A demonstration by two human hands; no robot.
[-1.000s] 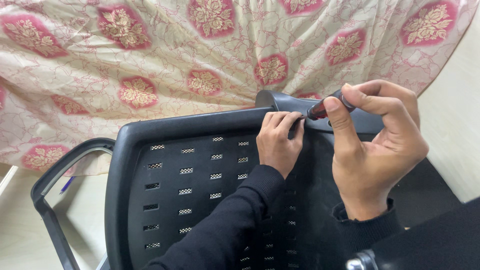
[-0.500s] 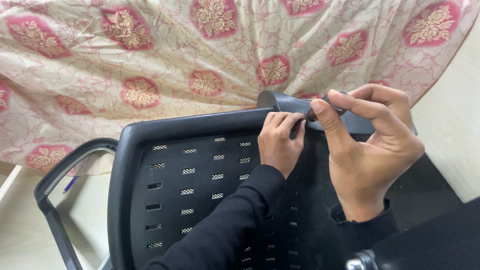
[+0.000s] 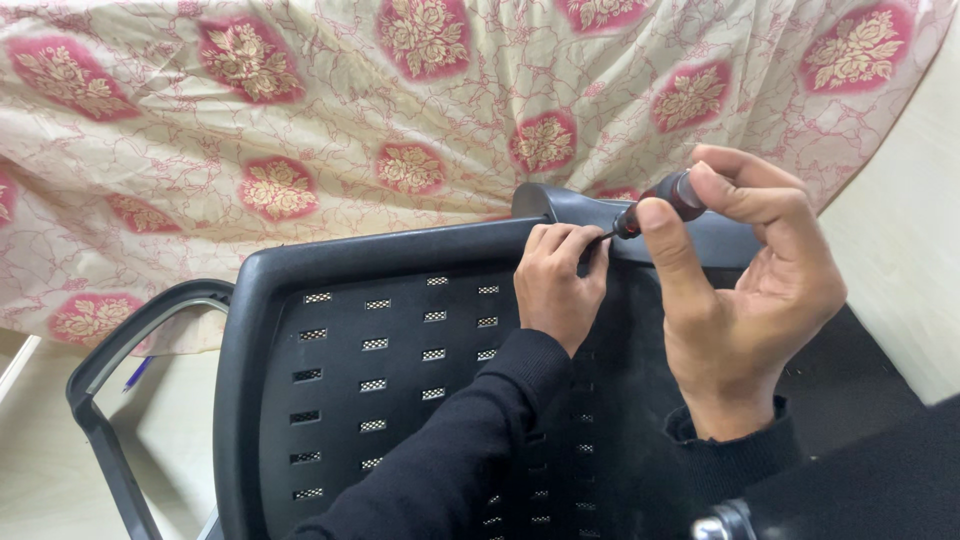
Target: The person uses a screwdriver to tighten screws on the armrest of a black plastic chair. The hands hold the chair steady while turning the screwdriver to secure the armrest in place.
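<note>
**A:** What does the head view show?

**B:** A black plastic chair back (image 3: 400,330) with rows of small slots fills the lower half of the frame. Behind it, from 9 o'clock round to 2 o'clock, hangs a cream cloth (image 3: 350,110) patterned with red floral medallions.

**A:** Where are the hands?

**B:** Both sit near the chair back's top edge, just right of centre. The left hand (image 3: 558,285), in a black sleeve, has its fingers curled over the rim, pressing on the plastic. The right hand (image 3: 745,300) is at 3 o'clock from it, palm towards the camera.

**A:** And the tool?

**B:** A screwdriver (image 3: 655,205) with a dark red and black handle lies at about 1 o'clock from the frame's centre. The right hand's grip is closed on its handle, thumb and fingertips pinching it. Its tip points left to the rim, right by the left fingers. I cannot tell what the tip touches.

**A:** Anything else?

**B:** A black armrest (image 3: 120,360) curves at 8 o'clock.
</note>
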